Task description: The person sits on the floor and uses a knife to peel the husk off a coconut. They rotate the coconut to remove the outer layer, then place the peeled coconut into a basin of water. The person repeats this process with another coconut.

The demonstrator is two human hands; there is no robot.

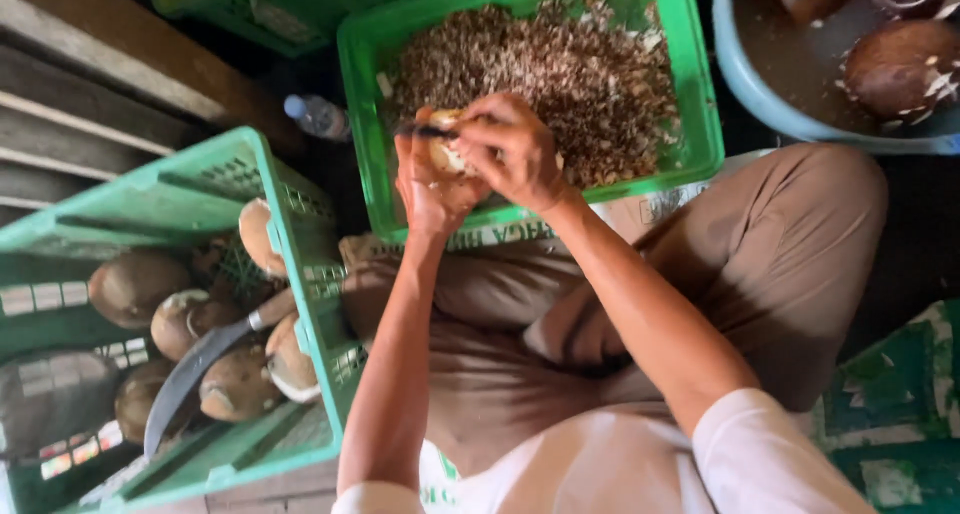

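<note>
My left hand (428,192) cups a small pale piece of coconut (445,154) over the near edge of a green crate (365,124). My right hand (515,149) is closed around a small dark-handled tool (430,131), pressed against the top of that piece. The crate is full of brown peel shavings (560,74) and rests against my knees. Most of the coconut piece is hidden by my fingers.
To the left, another green crate (300,264) holds several brown coconuts (135,286), with a long curved knife (190,369) lying across them. At the top right, a blue basin (760,94) holds peeled coconuts in water. A plastic bottle (315,114) lies between the crates. Wooden planks run along the upper left.
</note>
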